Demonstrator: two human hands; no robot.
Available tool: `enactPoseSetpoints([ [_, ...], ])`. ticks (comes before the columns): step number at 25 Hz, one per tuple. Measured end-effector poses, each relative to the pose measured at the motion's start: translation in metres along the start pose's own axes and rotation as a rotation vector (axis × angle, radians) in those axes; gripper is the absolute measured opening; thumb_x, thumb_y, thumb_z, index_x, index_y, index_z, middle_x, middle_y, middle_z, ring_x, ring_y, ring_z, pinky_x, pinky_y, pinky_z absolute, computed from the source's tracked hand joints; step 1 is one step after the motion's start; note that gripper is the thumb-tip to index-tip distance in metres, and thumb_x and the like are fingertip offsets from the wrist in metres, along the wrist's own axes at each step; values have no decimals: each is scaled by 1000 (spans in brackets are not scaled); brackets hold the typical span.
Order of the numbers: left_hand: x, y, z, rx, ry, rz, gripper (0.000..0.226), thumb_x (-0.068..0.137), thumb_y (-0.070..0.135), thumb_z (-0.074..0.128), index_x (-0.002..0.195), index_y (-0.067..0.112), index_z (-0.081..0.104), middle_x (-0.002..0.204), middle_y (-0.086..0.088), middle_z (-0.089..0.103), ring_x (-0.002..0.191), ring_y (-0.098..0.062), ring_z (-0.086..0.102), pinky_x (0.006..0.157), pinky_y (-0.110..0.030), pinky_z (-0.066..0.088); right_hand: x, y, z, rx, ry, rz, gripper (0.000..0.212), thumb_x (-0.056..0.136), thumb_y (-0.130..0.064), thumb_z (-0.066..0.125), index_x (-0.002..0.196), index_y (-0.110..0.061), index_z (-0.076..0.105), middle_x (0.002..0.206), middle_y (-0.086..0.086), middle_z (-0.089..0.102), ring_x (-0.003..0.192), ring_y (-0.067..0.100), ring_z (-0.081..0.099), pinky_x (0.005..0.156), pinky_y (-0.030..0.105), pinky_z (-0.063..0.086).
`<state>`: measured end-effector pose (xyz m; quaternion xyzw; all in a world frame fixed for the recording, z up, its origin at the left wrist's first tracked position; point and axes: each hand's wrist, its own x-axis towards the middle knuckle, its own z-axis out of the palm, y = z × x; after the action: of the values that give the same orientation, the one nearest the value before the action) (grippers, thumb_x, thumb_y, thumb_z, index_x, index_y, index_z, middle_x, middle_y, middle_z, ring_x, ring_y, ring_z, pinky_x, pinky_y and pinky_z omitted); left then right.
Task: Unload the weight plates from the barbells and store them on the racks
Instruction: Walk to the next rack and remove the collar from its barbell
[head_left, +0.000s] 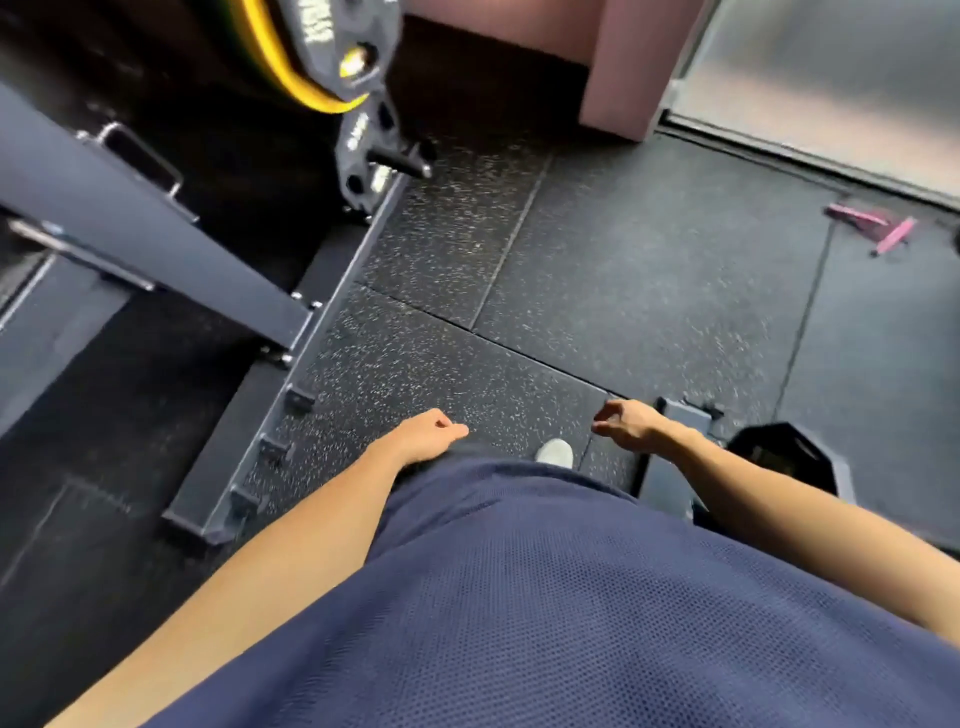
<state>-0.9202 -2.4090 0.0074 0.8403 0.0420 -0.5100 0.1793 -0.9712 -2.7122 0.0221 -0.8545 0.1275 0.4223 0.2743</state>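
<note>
Weight plates hang on a rack at the top left: a large black plate with a yellow rim (291, 67) and a small grey plate (363, 150) on a black peg (400, 163) below it. My left hand (428, 436) hangs low over the speckled rubber floor, fingers loosely curled, holding nothing. My right hand (626, 423) is beside it, fingers half bent and apart, also empty. Both hands are well below and to the right of the plates. No barbell is in view.
The grey steel rack frame (156, 244) slants across the left, its base rail (291, 374) with small pegs running along the floor. A black hex dumbbell (784, 452) lies at the right, pink items (878, 226) at the far right, a pink pillar (623, 67) at the back.
</note>
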Motion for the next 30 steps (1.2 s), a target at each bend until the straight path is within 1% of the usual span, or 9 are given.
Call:
enactPoseSetpoints([
  [4,-9,-32,-4,-208,66,-92,46,89,60,48,122,28,52,137,-2,50,117,-23,49,92,-38,39,38,-54,-25,-149,-56,-111,36,96,-23,55,113,7,63,115,22,66,106,36,61,84,34,46],
  [7,-15,-58,-5,-368,125,-135,44,87,61,50,118,30,52,135,-1,50,117,-23,49,95,-39,40,63,-99,-24,-222,-78,-172,34,94,-26,59,117,-2,64,108,13,67,93,25,61,76,25,41],
  [11,-28,-74,3,-532,177,-216,50,85,66,47,118,29,50,128,-5,54,113,-26,54,101,-43,40,78,-146,-17,-319,-133,-235,37,93,-29,61,125,-13,60,119,12,66,95,23,61,74,21,39],
  [15,-54,-65,14,-766,304,-267,47,89,59,50,122,25,50,117,2,53,101,-18,53,88,-35,40,82,-187,-26,-444,-206,-349,39,93,-26,61,129,-11,57,111,14,67,87,24,62,64,26,44],
  [18,-69,-66,-2,-845,428,-269,50,91,56,51,128,24,47,114,3,49,96,-15,51,82,-34,38,87,-222,-40,-525,-178,-479,42,93,-29,60,132,-14,53,110,11,67,74,19,60,59,19,43],
  [21,-93,-74,-47,-874,586,-275,55,90,58,50,134,24,43,111,3,50,89,-12,53,79,-34,39,80,-275,-56,-521,-133,-619,48,93,-29,60,137,-15,49,129,12,61,93,22,60,77,28,44],
  [24,-125,-81,-101,-846,773,-276,57,88,59,49,134,26,43,123,2,53,97,-14,54,84,-34,41,62,-331,-71,-517,-95,-731,46,93,-27,58,137,-13,48,136,12,55,119,29,56,97,33,43],
  [26,-147,-84,-138,-853,878,-255,58,84,61,50,133,29,44,127,0,56,103,-17,56,91,-37,43,50,-367,-80,-478,-37,-801,48,92,-27,60,136,-11,48,130,13,60,118,29,57,97,32,43],
  [30,-205,-90,-216,-825,1073,-206,54,86,59,51,131,31,44,120,3,57,101,-17,55,91,-37,42,10,-446,-112,-459,43,-987,50,92,-26,60,138,-11,47,131,15,59,120,29,57,98,29,41],
])
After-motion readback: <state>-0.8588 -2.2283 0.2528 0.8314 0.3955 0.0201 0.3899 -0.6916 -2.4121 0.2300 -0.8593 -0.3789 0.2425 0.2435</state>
